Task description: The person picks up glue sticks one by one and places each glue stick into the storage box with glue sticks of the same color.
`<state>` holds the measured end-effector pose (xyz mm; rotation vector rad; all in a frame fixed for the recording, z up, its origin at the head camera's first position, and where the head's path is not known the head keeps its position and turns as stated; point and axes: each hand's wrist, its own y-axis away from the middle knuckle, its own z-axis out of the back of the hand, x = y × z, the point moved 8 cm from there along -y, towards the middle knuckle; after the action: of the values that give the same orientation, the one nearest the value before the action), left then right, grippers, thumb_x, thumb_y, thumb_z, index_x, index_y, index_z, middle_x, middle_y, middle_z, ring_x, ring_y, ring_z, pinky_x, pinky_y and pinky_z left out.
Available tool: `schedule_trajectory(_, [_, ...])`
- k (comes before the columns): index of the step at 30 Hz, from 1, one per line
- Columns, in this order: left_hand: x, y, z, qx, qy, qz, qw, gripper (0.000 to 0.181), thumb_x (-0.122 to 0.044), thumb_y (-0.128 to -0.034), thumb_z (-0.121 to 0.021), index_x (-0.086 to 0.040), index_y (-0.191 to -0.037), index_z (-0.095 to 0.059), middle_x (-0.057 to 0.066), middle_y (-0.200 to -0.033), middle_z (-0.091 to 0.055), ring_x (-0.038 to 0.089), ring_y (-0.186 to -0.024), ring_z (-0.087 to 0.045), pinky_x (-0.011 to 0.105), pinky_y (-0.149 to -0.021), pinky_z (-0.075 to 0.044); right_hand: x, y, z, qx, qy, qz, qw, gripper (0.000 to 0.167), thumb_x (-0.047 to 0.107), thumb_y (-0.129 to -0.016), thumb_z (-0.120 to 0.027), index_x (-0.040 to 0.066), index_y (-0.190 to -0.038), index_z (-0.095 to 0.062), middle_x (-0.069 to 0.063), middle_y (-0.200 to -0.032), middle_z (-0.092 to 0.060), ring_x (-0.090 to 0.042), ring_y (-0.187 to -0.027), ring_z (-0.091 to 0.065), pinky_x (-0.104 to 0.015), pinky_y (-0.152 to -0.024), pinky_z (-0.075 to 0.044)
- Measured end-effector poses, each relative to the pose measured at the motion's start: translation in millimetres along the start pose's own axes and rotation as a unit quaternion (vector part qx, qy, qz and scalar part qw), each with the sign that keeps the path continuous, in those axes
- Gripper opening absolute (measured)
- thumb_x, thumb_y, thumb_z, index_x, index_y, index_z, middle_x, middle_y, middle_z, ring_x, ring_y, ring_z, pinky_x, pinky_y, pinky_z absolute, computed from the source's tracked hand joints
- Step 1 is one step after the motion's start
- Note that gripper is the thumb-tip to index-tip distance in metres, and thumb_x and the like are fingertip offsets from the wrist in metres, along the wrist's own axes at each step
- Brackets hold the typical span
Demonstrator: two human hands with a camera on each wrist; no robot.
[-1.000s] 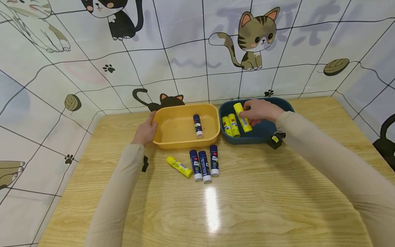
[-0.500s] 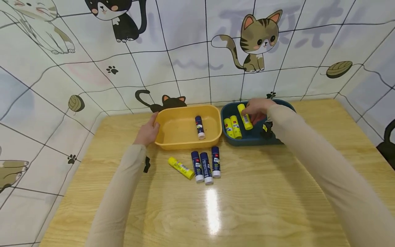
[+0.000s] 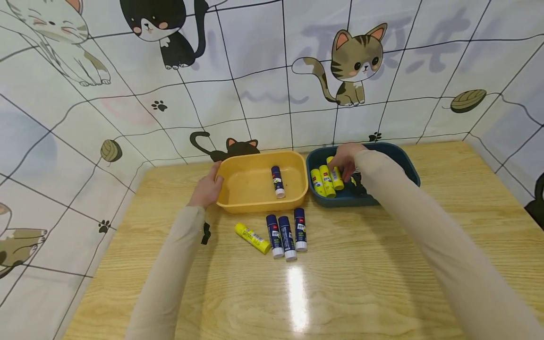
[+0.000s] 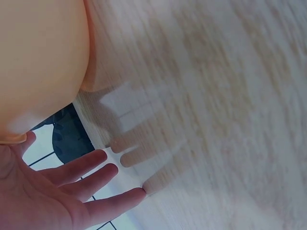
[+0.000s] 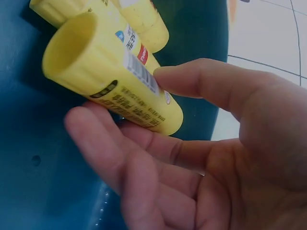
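In the head view my right hand (image 3: 349,158) is inside the dark blue bin (image 3: 411,172), at a yellow glue stick (image 3: 337,181). The right wrist view has the thumb on that glue stick's label (image 5: 140,72) and curled fingers beneath its barrel, pinching it. Two more yellow glue sticks (image 3: 327,182) lie beside it on the left. My left hand (image 3: 207,190) rests against the left end of the yellow bin (image 3: 255,208); its fingers (image 4: 91,182) extend loosely past the bin's wall in the left wrist view. One navy glue stick (image 3: 278,182) lies in the yellow bin.
On the wooden table (image 3: 238,293), in front of the bins, lie a yellow glue stick (image 3: 252,238) and three navy ones, the middle navy glue stick (image 3: 287,239) being nearest me. A cat-printed cloth wall (image 3: 263,94) stands close behind both bins.
The yellow glue stick in my right hand has moved left and down, alongside the other two in the blue bin. My left hand stays at the yellow bin. The head view has shifted slightly.
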<state>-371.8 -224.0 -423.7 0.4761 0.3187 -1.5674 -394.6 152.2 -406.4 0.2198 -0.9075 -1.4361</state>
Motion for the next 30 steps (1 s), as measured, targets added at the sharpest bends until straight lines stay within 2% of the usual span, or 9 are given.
schedule_trajectory(7, [0.1,1.6,-1.1,-0.003,-0.005,-0.001,1.0,0.055,-0.026,-0.1021,-0.025,-0.016,-0.155,-0.018,0.032,-0.138,-0.045,0.049,-0.122,-0.046,0.055,-0.102,-0.034,-3,0.8,-8,0.046,-0.004,-0.01,0.9989,0.044,0.024,-0.096,-0.053,-0.016,-0.113,-0.057,-0.016,-0.083,-0.071,-0.016,-0.065,-0.07,-0.029,-0.073,-0.055])
schedule_trajectory(13, [-1.9,2.5,0.5,-0.012,-0.006,-0.011,0.9998,0.054,-0.024,-0.1018,-0.026,-0.014,-0.155,-0.021,0.033,-0.134,-0.047,0.049,-0.118,-0.048,0.056,-0.099,-0.036,-5,4.2,2,-0.012,-0.016,0.017,0.9996,0.044,0.027,-0.098,-0.049,-0.015,-0.105,-0.058,-0.016,-0.078,-0.071,-0.018,-0.064,-0.07,-0.024,-0.057,-0.053])
schedule_trajectory(16, [-2.2,2.0,0.1,-0.01,-0.005,-0.011,0.9999,0.054,-0.025,-0.1019,-0.026,-0.014,-0.155,-0.02,0.033,-0.135,-0.047,0.049,-0.119,-0.048,0.056,-0.1,-0.035,-7,8.8,4,-0.029,-0.009,0.03,0.9991,0.042,0.029,-0.098,-0.048,-0.012,-0.103,-0.057,-0.015,-0.078,-0.071,-0.018,-0.064,-0.07,-0.023,-0.054,-0.051])
schedule_trajectory(26, [-2.1,1.9,0.5,-0.003,0.002,-0.008,1.0,0.055,-0.026,-0.102,-0.025,-0.015,-0.155,-0.018,0.03,-0.14,-0.042,0.05,-0.123,-0.044,0.056,-0.103,-0.032,5,37.1,9,-0.047,0.021,0.087,0.9949,0.043,0.028,-0.099,-0.049,-0.013,-0.109,-0.056,-0.014,-0.08,-0.069,-0.018,-0.066,-0.068,-0.031,-0.064,-0.055])
schedule_trajectory(30, [-0.7,0.9,-1.0,0.002,0.002,-0.003,1.0,0.055,-0.027,-0.1023,-0.025,-0.017,-0.156,-0.017,0.03,-0.141,-0.042,0.05,-0.123,-0.044,0.056,-0.103,-0.032,12,50.1,8,-0.054,0.029,0.12,0.9909,0.04,0.028,-0.1,-0.05,-0.011,-0.104,-0.059,-0.013,-0.081,-0.069,-0.022,-0.07,-0.068,-0.035,-0.068,-0.055])
